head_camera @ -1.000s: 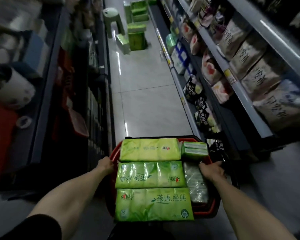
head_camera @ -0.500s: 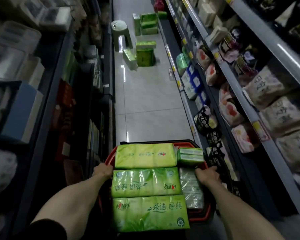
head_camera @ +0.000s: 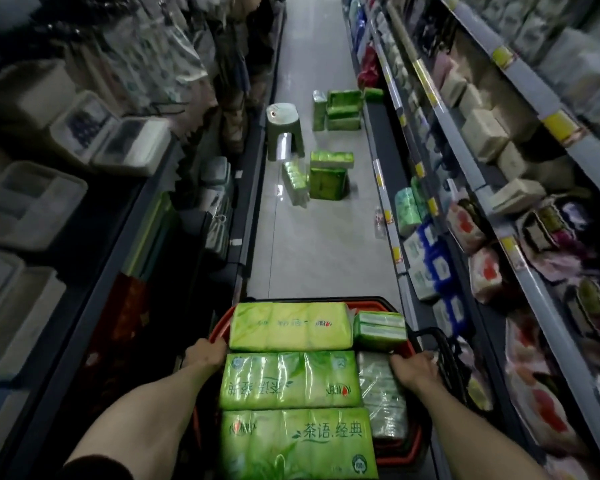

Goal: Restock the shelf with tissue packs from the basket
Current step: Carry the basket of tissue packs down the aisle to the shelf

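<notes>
My left hand (head_camera: 207, 351) and right hand (head_camera: 413, 370) are both closed on the rim of the red basket (head_camera: 400, 457), piled with green tissue packs (head_camera: 288, 384). I'm in the carrying step; next I judge: set it down by the shelf (head_camera: 548, 306).

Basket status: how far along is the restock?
Done: nothing shelved from this load, as far as visible; the red basket is full of green tissue packs. In hand: the left hand and right hand grip its sides, carrying it down the aisle. Left: placing every pack on the shelf; more green packs sit on the floor ahead by a stool.
</notes>
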`<state>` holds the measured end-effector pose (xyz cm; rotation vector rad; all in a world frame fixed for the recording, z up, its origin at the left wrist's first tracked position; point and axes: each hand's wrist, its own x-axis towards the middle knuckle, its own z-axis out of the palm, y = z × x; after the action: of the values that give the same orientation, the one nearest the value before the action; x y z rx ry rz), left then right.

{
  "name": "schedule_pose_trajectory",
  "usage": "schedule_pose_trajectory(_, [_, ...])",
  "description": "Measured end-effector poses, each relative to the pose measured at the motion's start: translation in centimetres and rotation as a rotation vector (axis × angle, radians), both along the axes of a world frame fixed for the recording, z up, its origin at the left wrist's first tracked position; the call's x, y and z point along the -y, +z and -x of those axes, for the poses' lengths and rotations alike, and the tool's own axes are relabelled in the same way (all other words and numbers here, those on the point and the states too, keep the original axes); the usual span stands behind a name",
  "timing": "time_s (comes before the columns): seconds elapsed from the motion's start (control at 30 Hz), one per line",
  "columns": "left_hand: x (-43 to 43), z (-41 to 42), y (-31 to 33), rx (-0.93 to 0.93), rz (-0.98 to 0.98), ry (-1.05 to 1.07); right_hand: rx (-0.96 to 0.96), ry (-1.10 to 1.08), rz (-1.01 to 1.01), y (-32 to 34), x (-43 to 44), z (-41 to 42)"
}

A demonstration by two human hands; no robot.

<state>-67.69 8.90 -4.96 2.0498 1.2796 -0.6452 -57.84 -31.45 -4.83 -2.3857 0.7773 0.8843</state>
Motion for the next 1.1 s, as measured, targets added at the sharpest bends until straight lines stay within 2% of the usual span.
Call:
schedule_pose_trajectory(0.33, [-6.2,-24.0,1.5,-0.006,-0.044,-0.002,0.003,0.021,-0.004,1.5,-6.1,-24.4])
schedule_pose_trajectory(0.67, [-14.3,-48.6,1.4,0.002,0.023,0.039,-0.02,0.019,0.055,1.3,-14.4,-49.2])
schedule_pose_trajectory(0.87, [-21.7,-62.4,-2.5,0.044,0.017,0.048,0.059,0.0,0.016,3.5,-19.4,-62.2])
schedule_pose_trajectory(1.1, [-23.8,-78.1,1.1,0.059,-0.015,0.023,0.047,0.023,-0.003,2.6,-23.4,-77.8])
